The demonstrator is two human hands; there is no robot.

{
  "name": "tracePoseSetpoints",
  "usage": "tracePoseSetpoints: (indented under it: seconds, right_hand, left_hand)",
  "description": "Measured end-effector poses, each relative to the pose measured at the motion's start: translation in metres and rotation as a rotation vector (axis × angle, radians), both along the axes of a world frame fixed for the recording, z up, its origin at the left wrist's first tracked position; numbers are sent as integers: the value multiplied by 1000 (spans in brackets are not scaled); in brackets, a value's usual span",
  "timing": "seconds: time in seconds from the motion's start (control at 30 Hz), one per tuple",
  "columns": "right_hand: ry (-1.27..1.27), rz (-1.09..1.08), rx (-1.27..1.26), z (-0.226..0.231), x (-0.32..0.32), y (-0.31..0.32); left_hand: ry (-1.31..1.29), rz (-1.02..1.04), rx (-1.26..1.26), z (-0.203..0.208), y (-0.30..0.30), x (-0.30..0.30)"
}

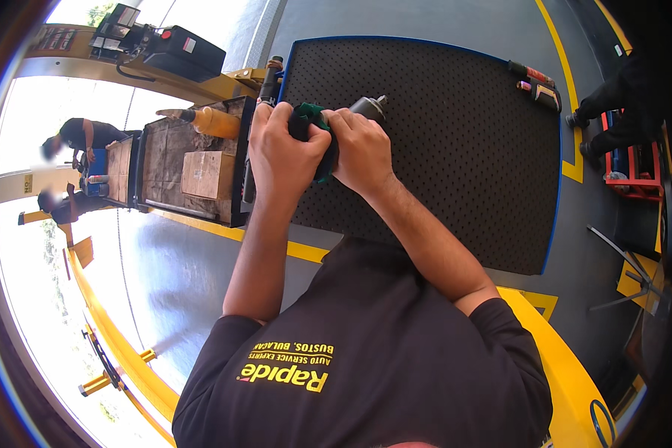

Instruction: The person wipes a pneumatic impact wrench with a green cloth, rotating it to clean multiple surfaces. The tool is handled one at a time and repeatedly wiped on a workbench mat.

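A dark green and black cloth (323, 175) is bunched between my two hands above the left part of a black dimpled mat (455, 164). My left hand (287, 153) is closed on its left side, the fingers curled over. On the other side my right hand (362, 145) grips the cloth too. Whether something is wrapped inside it cannot be seen. Just beyond my right fingers a grey metal cylinder with a narrow tip (369, 108) lies on the mat, partly hidden by that hand. Past my left fingers stands out a dark cylindrical part (270, 82), near the mat's left edge.
Left of the mat, a worn tray cart (160, 168) carries a cardboard box (206, 175) and a yellow bottle with a spout (215, 122). Power tools (541, 93) lie at the mat's far right corner. People work at far left; another person's legs (601, 101) show at right, beside a red frame (635, 183).
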State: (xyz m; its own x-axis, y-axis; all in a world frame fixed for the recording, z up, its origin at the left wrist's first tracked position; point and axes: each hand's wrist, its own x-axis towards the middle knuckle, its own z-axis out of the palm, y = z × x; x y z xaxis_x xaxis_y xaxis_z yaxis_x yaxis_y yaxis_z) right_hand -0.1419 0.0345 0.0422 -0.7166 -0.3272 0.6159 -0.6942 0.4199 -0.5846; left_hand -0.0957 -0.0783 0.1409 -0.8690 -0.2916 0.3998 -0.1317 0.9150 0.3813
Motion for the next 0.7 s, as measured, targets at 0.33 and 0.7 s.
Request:
tracePoseSetpoints:
  seconds: [0.33,0.7]
  right_hand:
    - [3,-20,-3,2,7,3]
    - [-24,-30,-12,2,9,1]
  left_hand:
    - [-44,-60,33,0,-5,3]
    - [44,-118,-27,-5,-6,11]
